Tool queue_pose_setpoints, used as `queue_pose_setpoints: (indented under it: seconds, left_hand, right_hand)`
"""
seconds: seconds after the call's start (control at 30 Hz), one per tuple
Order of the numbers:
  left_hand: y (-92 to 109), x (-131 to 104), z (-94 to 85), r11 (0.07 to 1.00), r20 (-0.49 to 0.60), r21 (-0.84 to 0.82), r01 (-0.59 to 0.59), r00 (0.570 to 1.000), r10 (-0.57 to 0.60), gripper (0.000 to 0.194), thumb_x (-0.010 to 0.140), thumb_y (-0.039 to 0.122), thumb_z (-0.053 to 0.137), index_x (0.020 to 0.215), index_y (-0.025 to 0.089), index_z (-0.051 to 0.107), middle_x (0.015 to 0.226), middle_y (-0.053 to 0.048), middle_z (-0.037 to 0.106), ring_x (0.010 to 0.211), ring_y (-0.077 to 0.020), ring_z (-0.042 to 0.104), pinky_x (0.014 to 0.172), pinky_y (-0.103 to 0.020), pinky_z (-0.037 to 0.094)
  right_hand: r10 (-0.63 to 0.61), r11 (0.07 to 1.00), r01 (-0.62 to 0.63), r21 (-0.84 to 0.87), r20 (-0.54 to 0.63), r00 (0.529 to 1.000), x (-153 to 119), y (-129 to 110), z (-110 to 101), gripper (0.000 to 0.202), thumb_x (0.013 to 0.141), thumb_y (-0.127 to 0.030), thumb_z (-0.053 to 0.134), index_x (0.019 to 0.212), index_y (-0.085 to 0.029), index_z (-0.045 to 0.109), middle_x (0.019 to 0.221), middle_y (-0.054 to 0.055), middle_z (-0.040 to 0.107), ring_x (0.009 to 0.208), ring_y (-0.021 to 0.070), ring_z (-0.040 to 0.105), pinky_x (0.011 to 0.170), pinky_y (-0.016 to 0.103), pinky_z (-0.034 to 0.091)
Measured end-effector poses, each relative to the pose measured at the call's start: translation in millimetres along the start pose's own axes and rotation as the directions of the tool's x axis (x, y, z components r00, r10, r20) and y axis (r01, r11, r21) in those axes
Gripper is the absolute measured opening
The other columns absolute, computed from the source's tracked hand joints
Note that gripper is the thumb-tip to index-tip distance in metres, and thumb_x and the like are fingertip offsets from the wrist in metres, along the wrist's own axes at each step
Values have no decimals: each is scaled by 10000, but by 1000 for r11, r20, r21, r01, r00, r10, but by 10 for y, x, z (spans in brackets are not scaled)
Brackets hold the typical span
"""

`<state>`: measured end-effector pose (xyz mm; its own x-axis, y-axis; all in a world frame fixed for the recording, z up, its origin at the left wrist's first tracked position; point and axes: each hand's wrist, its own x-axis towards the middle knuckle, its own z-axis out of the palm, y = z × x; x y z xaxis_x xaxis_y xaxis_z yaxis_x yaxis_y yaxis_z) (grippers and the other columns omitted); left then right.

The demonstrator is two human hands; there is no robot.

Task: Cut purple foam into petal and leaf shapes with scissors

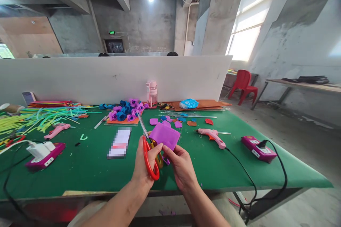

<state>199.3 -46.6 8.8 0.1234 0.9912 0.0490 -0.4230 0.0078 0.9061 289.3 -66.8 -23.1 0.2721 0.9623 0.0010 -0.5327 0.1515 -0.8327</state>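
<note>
My left hand (142, 166) is closed, with red-handled scissors (146, 154) held in it, blades pointing up and away to the left. Its thumb also pinches the lower edge of a purple sheet (165, 134), which could be paper or felt. At the sheet's near corner, my right hand (184, 166) is closed on the same piece, fingertips close to the left thumb. A brownish-yellow loop (160, 159) shows behind the scissors; I cannot tell whether it is their other handle. Just beyond the sheet lie small cut purple pieces (153, 121), with blue, brown and red ones nearby.
Purple and blue paper flowers (126, 110) sit on an orange sheet. A phone (119, 143) lies left of my hands. Pink glue guns rest at right (213, 136) and left (56, 131), near power strips (258, 149). A pink bottle (152, 94) stands by the white partition (114, 78).
</note>
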Motion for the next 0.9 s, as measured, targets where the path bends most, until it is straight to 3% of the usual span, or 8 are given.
queue_pose_setpoints:
  seconds: [0.13,0.23,0.3,0.4,0.47,0.57,0.73,0.9]
  left_hand:
    - [4,17,29,997,41,60,-50,998,47,491,695,236,674,1134,222,454,942,-12,624,842,-171,632,787,-304,487]
    - [70,78,-36,933,82,334,-137,990,115,392,779,284,571,1136,216,424,848,0,607,784,-162,620,745,-293,473]
    - [147,112,-119,754,154,625,-203,979,136,352,837,303,479,1167,220,389,738,20,581,706,-167,605,669,-281,448]
    - [251,103,-230,307,286,904,-297,955,80,325,886,291,375,1204,229,358,639,37,529,560,-169,548,554,-266,362]
    - [273,52,-260,98,385,918,-384,923,9,318,903,248,320,1218,221,359,736,-9,579,599,-178,567,556,-269,340]
    - [229,-60,-241,-83,476,870,-486,872,-117,368,884,154,300,1247,188,355,947,-99,618,765,-224,607,610,-290,358]
    - [107,-172,-178,-212,497,813,-542,836,-233,421,828,55,311,1225,174,389,962,-117,629,842,-260,610,681,-327,386]
    - [67,-160,-160,-230,517,795,-561,825,-226,425,814,44,318,1207,189,387,906,-89,632,782,-255,619,632,-313,388]
  right_hand:
    - [18,998,-15,55,-55,998,7,18,-20,228,612,-314,804,762,-159,730,690,0,691,558,86,517,571,224,416]
    - [39,986,-17,166,-129,991,51,-49,-69,214,575,-283,824,715,-172,706,629,-21,658,527,83,512,549,224,432]
    - [43,962,13,273,-195,980,102,-140,-130,214,550,-260,833,686,-191,683,607,-35,642,531,91,531,558,233,455]
    - [14,923,100,372,-290,957,186,-299,-253,213,550,-243,826,676,-217,656,622,-47,646,566,103,566,590,245,483]
    - [-22,909,159,386,-335,942,229,-382,-331,195,574,-253,807,677,-228,644,634,-46,653,587,111,580,606,256,495]
    - [-44,885,204,418,-363,931,257,-438,-394,182,595,-268,793,691,-234,642,644,-38,661,610,120,594,622,264,508]
    - [14,848,157,507,-317,948,222,-389,-323,182,606,-259,794,700,-221,643,639,-44,663,601,98,602,595,217,504]
    - [53,814,94,573,-234,971,165,-313,-224,190,593,-215,801,697,-208,643,667,-53,678,601,82,608,588,184,503]
